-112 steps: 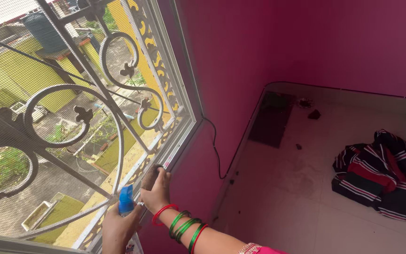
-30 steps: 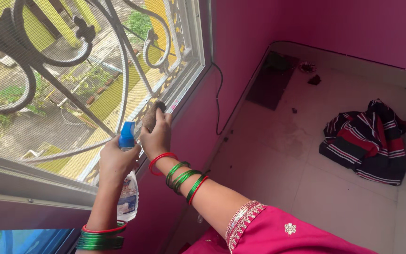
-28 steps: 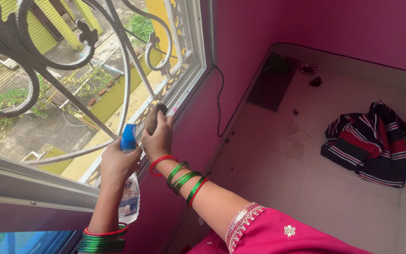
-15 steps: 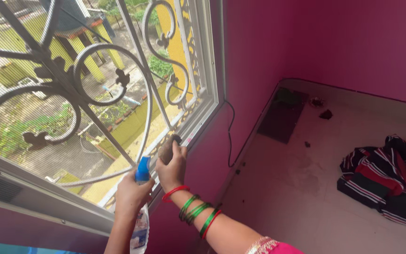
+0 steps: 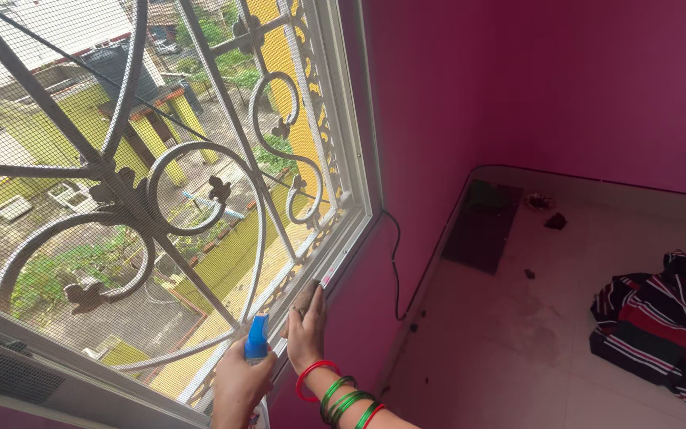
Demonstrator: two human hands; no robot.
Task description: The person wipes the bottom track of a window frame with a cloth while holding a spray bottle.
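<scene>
Gripping one blue-capped spray bottle [image 5: 256, 349] in left hand [image 5: 240, 384], right hand [image 5: 307, 327] pressing one brown cloth [image 5: 305, 295]

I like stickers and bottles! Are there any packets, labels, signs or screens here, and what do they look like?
Spray bottle: in the left hand under the window, blue nozzle on top; its body is mostly cut off by the picture's edge, so no label shows.
No packets, signs or display screens in view.

Daylight pours through the meshed window [image 5: 160, 183] beside me, its white frame backed by a scrolled iron grille [image 5: 200, 191]. Magenta walls [image 5: 518, 79] enclose a pale tiled floor [image 5: 502, 342]. A black cable [image 5: 395, 262] trails down the wall; a striped cloth [image 5: 664, 326] lies crumpled near a dark mat [image 5: 482, 226]
</scene>
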